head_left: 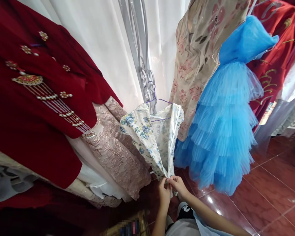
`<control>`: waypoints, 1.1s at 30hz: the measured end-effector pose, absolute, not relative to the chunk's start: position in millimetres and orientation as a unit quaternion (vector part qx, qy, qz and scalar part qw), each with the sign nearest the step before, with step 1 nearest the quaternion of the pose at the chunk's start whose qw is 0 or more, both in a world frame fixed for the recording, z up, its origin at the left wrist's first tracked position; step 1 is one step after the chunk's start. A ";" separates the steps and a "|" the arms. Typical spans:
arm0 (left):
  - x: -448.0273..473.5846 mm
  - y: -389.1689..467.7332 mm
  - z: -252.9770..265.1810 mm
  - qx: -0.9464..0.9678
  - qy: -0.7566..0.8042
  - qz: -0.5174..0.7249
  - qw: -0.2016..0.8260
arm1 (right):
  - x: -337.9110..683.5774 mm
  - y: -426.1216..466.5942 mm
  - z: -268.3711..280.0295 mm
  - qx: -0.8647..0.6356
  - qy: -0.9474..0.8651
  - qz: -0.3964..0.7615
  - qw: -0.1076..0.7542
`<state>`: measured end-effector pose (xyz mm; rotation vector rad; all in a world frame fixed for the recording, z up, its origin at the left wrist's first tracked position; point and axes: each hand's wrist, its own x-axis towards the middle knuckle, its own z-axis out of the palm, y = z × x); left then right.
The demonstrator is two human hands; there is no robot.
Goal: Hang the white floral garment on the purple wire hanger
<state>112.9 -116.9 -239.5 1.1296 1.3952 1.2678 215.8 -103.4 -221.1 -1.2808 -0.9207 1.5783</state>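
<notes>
A white garment with blue flowers [147, 137] hangs by its shoulders from a purple wire hanger [159, 99]. Its deep V front opening narrows down to where both my hands meet. My left hand [164, 184] pinches the lower front edge from the left. Right beside it, my right hand [176, 182] pinches the same edge, its fingers bent over the fabric. A small strip of cloth dangles below my fingers. Whatever fastening lies between the fingertips is hidden.
A grey metal stand [134, 42] rises behind the hanger. A dark red outfit [64, 114] with beaded ornaments hangs at left, over a pink skirt [120, 144]. A beige floral dress [186, 78] and a blue tiered dress [221, 124] hang at right above the tiled floor [272, 183].
</notes>
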 end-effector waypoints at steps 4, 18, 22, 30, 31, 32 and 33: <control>108.0 -113.8 -241.1 0.421 0.554 0.543 0.470 | 216.7 -88.8 -201.0 -0.477 -0.374 0.696 0.385; 118.3 -81.5 -229.8 0.444 0.627 0.522 0.370 | 226.7 -46.8 -189.9 -0.476 -0.383 0.723 0.322; 122.0 -81.6 -236.5 0.478 0.635 0.490 0.357 | 238.3 -44.1 -193.9 -0.508 -0.336 0.729 0.314; 137.5 -74.9 -240.3 0.495 0.647 0.479 0.328 | 236.4 44.5 -78.2 -0.450 -0.380 0.643 0.490; 140.4 -77.3 -242.0 0.509 0.648 0.466 0.322 | 236.0 60.7 -51.2 -0.424 -0.391 0.630 0.521; 143.8 -80.3 -243.7 0.522 0.647 0.457 0.315 | 235.3 76.0 -23.8 -0.398 -0.399 0.621 0.544; 147.7 -83.5 -245.1 0.535 0.644 0.453 0.306 | 234.0 90.1 3.0 -0.375 -0.405 0.613 0.566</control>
